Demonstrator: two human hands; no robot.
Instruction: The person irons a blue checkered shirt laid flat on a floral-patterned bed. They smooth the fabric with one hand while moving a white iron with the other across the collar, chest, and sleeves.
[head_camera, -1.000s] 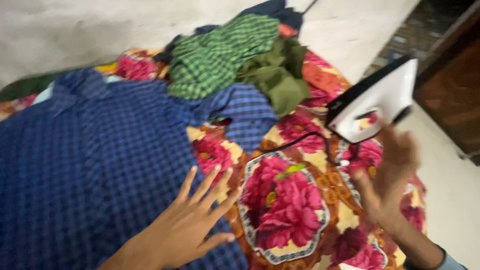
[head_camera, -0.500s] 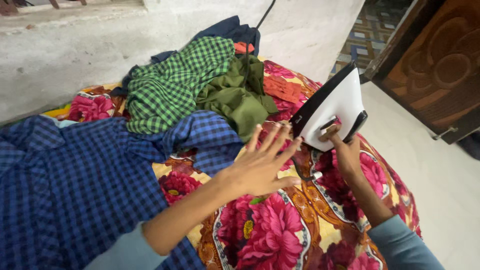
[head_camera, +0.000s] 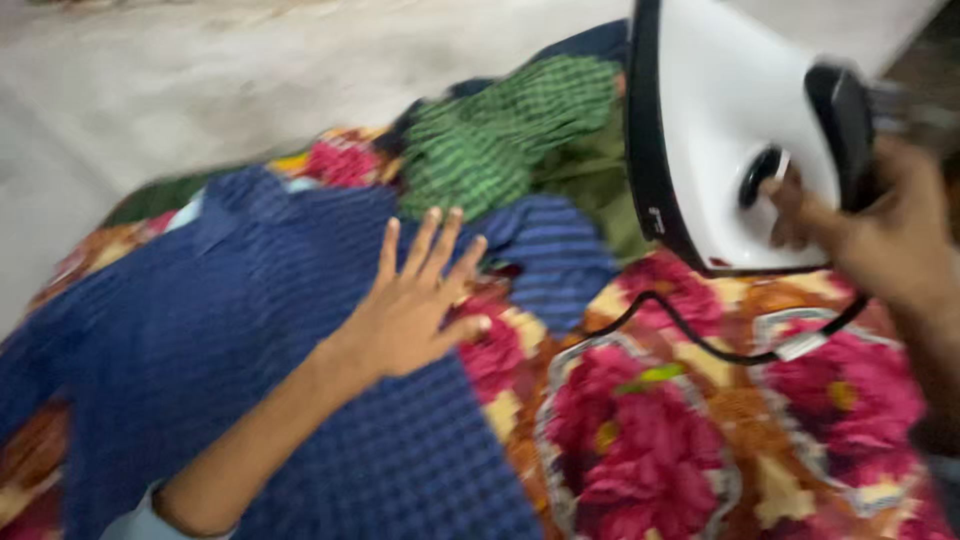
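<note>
Nearest, along the bottom edge, a flowered cloth (head_camera: 640, 470) in pink, yellow and orange covers the surface, with large pink blooms on the right half. Over its left half lies a dark blue checked shirt (head_camera: 200, 330), spread flat, its collar toward the far left.

The left hand (head_camera: 415, 305) rests on the right edge of this shirt, palm down, fingers spread wide and pointing away, the thumb out toward the right. Its forearm runs back to the near left, where a pale blue cuff shows at the bottom edge.

Just right of the hand a black cord (head_camera: 700, 335) curves across the flowered cloth from under the iron to the right.

To the right, higher up and closer to the camera, the right hand (head_camera: 890, 235) is closed around the black handle of a white iron (head_camera: 730, 130). The iron is held clear of the cloth, tilted up on end, with its black-edged flat side facing left. One finger lies by the dark dial on its white body.

Farther off, beyond the left hand, a blue striped piece of clothing (head_camera: 555, 250) lies crumpled. Behind it sits a heap with a green checked shirt (head_camera: 500, 135) and an olive garment (head_camera: 590, 175) beside it. Past the heap is a pale bare floor (head_camera: 200, 80), blurred.
</note>
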